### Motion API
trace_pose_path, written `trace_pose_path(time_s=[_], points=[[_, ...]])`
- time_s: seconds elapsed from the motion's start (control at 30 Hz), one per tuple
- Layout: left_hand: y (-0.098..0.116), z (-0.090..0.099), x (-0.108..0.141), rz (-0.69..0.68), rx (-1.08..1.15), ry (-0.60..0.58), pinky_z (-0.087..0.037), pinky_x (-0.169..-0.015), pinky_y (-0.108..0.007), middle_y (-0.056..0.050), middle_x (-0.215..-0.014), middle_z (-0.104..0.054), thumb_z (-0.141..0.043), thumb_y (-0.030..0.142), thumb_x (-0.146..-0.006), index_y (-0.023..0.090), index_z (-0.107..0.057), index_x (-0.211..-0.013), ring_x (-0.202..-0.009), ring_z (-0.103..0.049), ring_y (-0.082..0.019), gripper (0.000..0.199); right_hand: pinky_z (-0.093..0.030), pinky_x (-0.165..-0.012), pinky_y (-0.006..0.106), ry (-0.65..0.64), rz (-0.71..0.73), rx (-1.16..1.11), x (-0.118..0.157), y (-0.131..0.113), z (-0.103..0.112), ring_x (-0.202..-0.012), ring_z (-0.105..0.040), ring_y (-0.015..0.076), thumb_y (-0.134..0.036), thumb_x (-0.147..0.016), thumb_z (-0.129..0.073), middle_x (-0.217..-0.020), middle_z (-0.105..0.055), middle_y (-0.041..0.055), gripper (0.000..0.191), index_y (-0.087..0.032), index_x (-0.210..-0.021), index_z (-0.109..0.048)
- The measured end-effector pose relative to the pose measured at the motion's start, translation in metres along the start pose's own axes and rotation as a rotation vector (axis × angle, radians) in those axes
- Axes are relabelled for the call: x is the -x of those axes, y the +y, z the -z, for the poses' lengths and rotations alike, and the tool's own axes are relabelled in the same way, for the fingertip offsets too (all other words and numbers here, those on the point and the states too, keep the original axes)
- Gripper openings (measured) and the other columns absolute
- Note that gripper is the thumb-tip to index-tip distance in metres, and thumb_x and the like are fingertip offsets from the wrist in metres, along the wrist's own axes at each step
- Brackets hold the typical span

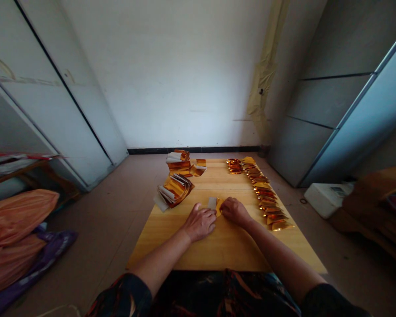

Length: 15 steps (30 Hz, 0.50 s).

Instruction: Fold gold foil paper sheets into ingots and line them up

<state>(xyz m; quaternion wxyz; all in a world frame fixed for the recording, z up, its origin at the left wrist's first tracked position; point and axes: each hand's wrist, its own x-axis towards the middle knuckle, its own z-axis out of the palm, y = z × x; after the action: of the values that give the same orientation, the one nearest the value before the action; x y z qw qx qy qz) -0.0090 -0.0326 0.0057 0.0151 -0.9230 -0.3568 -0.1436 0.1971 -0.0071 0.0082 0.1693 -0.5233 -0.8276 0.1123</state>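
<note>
A small sheet of gold foil paper [219, 205] with a pale grey-white side lies on the wooden table in front of me, partly folded over. My left hand [200, 223] is at its left edge, curled fingertips gripping the paper against the tabletop. From the right, my right hand [236, 212] pinches the gold part, fingers bent and closed. The fingertips hide some of the sheet. Along the table's right side runs a long row of folded gold foil pieces [265, 193]. At the left lies a thick, curved stack of foil paper sheets [176, 189].
The wooden table [198, 255] stands close before me. More foil sheets [180, 167] lie at its far left corner. Cabinets [53, 88] flank the left side, with orange and purple bags [23, 220] on the floor. A white box [323, 199] sits at the right.
</note>
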Motion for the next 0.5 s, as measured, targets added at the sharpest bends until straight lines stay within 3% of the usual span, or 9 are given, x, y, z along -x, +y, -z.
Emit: trace_pose_path(time_s=[0.1,0.3,0.5], points=[[-0.020,-0.003,-0.011,0.054,0.013,0.037,-0.026,-0.102,-0.049,-0.002,-0.106,-0.067,-0.056,0.033,-0.084,0.023,-0.063,-0.093,-0.100,-0.058,-0.019,0.015,-0.036,-0.082,0.031,0.051,0.049,0.136,-0.004,-0.002,0.000,-0.098,-0.051,0.0195,-0.028,-0.089,-0.050,-0.105,-0.063,0.0053,0.019,-0.025,-0.098,-0.066],[-0.042,-0.019,-0.033,0.165,-0.032,0.131,-0.038,-0.084,-0.036,-0.003,-0.089,-0.068,-0.052,0.020,-0.086,0.020,-0.065,-0.079,-0.090,-0.059,-0.017,0.014,-0.028,-0.096,0.040,0.175,0.089,0.180,-0.012,-0.003,-0.013,-0.117,-0.042,0.0233,-0.026,-0.088,-0.051,-0.123,-0.057,0.0072,0.015,-0.022,-0.092,-0.065],[-0.045,-0.023,-0.045,0.331,-0.040,0.207,-0.038,-0.082,-0.038,-0.005,-0.089,-0.068,-0.051,0.021,-0.087,0.020,-0.065,-0.077,-0.086,-0.058,-0.018,0.017,-0.030,-0.093,0.037,0.097,0.067,0.144,-0.020,-0.005,-0.018,-0.099,-0.051,0.0203,-0.028,-0.087,-0.054,-0.105,-0.063,0.0067,0.014,-0.021,-0.094,-0.063]])
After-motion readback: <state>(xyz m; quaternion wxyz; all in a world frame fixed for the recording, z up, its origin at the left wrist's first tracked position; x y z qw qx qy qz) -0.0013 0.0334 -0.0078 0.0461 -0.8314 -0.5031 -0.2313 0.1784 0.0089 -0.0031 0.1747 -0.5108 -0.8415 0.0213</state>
